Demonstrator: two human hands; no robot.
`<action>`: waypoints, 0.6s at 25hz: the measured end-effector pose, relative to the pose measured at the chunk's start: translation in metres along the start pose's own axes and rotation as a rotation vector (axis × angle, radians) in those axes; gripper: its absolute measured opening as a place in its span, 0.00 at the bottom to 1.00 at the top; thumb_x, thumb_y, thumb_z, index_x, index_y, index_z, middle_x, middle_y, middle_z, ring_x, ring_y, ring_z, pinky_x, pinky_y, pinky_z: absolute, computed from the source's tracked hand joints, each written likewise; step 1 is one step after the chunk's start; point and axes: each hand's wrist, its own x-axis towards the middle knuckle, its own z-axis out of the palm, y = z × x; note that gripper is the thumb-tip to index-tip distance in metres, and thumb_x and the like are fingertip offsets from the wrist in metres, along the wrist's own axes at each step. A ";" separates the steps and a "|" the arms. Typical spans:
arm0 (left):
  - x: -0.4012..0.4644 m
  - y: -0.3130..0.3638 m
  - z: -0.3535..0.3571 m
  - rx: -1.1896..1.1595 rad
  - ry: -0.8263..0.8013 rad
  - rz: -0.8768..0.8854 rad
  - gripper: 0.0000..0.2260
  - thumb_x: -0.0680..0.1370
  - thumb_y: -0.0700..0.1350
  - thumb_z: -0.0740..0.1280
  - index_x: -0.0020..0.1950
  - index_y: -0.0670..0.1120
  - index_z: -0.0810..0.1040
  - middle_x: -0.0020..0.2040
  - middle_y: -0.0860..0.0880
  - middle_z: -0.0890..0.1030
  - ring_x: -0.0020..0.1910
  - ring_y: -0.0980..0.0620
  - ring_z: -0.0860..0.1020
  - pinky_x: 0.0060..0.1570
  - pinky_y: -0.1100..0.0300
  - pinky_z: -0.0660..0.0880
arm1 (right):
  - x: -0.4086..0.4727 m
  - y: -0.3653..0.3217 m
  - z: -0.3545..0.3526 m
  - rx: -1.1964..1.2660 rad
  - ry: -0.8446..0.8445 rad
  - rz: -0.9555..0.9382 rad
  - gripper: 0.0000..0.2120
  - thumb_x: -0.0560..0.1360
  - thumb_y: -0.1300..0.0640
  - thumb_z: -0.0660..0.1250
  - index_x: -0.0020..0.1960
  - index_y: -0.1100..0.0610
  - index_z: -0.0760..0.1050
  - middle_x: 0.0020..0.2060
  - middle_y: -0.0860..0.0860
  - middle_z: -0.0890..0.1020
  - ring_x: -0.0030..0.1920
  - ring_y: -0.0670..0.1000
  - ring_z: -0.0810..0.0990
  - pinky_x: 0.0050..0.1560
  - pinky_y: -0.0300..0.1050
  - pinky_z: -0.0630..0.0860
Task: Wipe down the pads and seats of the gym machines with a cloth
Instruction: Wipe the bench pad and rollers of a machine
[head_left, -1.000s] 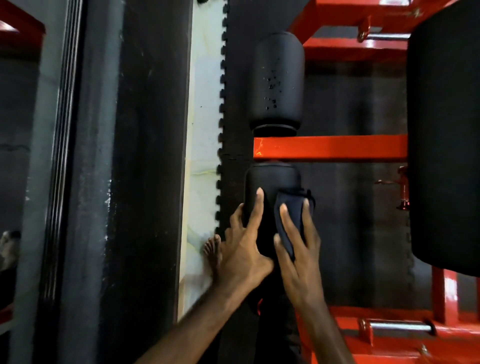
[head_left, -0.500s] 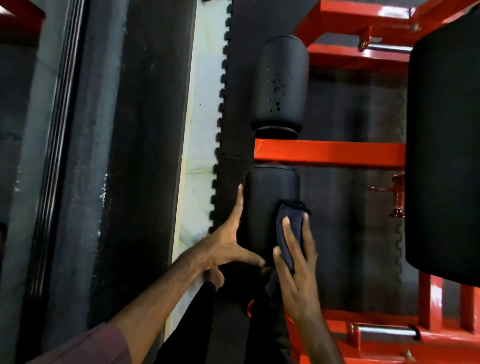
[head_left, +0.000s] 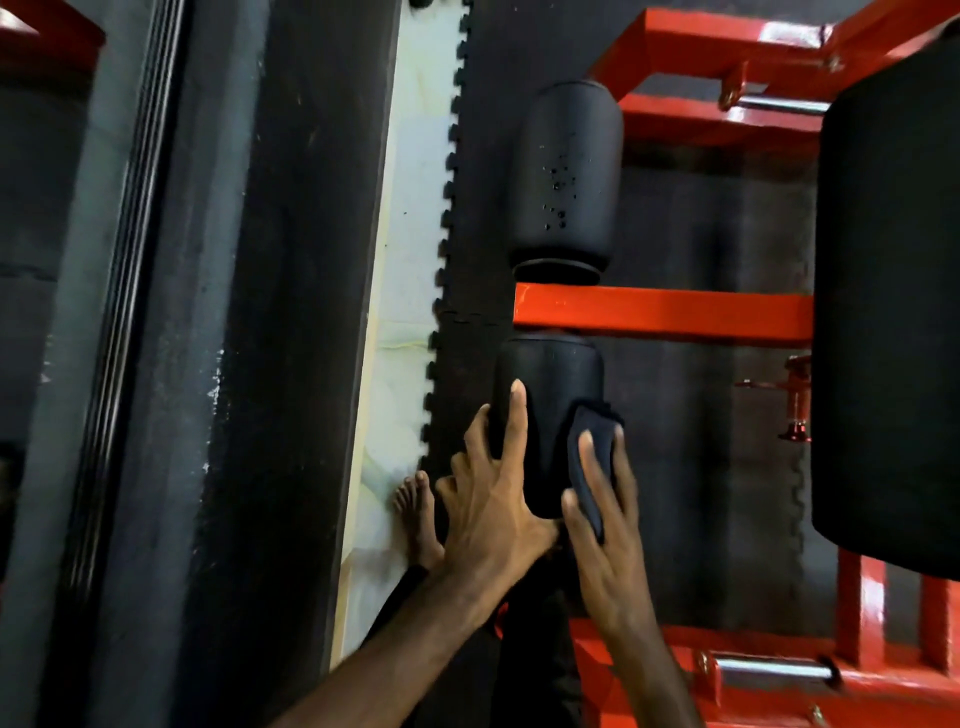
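A black near roller pad (head_left: 550, 384) sits just below an orange crossbar (head_left: 665, 312). My left hand (head_left: 493, 493) rests on the pad's left side with fingers spread and the index finger straight along the top. My right hand (head_left: 605, 525) holds a dark cloth (head_left: 592, 447) against the pad's right side, the cloth pinched between thumb and fingers. A second, far roller pad (head_left: 566, 171), speckled with droplets, lies beyond the crossbar. A large black pad (head_left: 888, 312) fills the right edge.
The orange machine frame (head_left: 727, 109) runs across the top right and along the bottom right (head_left: 779, 691). Black interlocking floor mats (head_left: 483, 156) meet a pale floor strip (head_left: 405, 312). My bare foot (head_left: 415, 514) stands left of the hands. A dark wall and mirror are at left.
My left hand has moved from the pad's left edge back up onto its top and side. My right hand with the cloth has shifted slightly along the pad's right side.
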 end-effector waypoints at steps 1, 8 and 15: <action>0.001 -0.004 0.000 0.011 -0.004 0.011 0.60 0.70 0.63 0.76 0.78 0.69 0.26 0.84 0.48 0.46 0.79 0.41 0.62 0.72 0.37 0.67 | 0.001 0.000 -0.002 0.001 -0.022 0.015 0.28 0.84 0.46 0.62 0.82 0.35 0.60 0.84 0.36 0.48 0.85 0.44 0.49 0.82 0.69 0.54; 0.028 -0.071 -0.016 -0.413 -0.265 0.162 0.66 0.63 0.54 0.87 0.83 0.68 0.39 0.83 0.61 0.45 0.83 0.62 0.47 0.82 0.53 0.58 | 0.081 -0.016 0.002 -0.117 0.067 -0.093 0.27 0.86 0.49 0.61 0.83 0.41 0.61 0.86 0.45 0.50 0.84 0.45 0.50 0.83 0.55 0.54; 0.033 -0.064 -0.016 -0.438 -0.273 0.181 0.64 0.67 0.45 0.85 0.84 0.66 0.38 0.85 0.62 0.42 0.84 0.62 0.45 0.82 0.47 0.61 | 0.031 -0.030 0.014 -0.497 -0.001 -0.101 0.27 0.84 0.38 0.53 0.83 0.32 0.55 0.85 0.43 0.41 0.84 0.65 0.49 0.76 0.73 0.61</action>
